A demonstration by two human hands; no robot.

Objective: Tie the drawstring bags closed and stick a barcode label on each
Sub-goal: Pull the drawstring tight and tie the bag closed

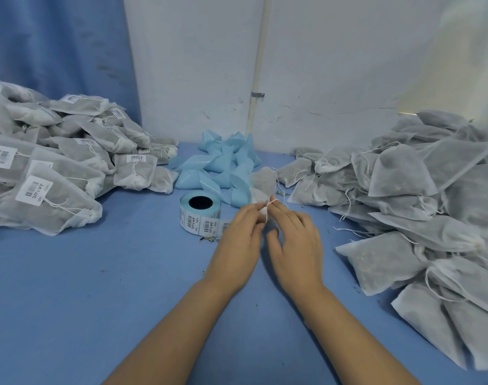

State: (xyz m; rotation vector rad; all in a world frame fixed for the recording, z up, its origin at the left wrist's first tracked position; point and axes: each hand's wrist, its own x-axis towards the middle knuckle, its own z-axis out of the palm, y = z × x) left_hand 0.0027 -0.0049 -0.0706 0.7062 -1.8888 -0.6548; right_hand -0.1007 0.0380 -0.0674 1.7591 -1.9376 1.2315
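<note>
Blue tabletop [98,287], scuffed white wall [195,79], blue curtain [56,51] behind: left hand [238,240], right hand [295,240] pinch bag [262,177] drawstring [273,201] beside label roll [199,216].

At centre the left grip [237,240] pinches the drawstring bag [262,180] at its neck and the right grip [295,240] pinches its drawstring [273,202], over the blue counter [98,287]. A barcode label roll [199,211] sits at 9 o'clock just beside them. Labelled bags [56,168] are piled at 10 o'clock, unlabelled bags [418,190] at 3 o'clock.
</note>
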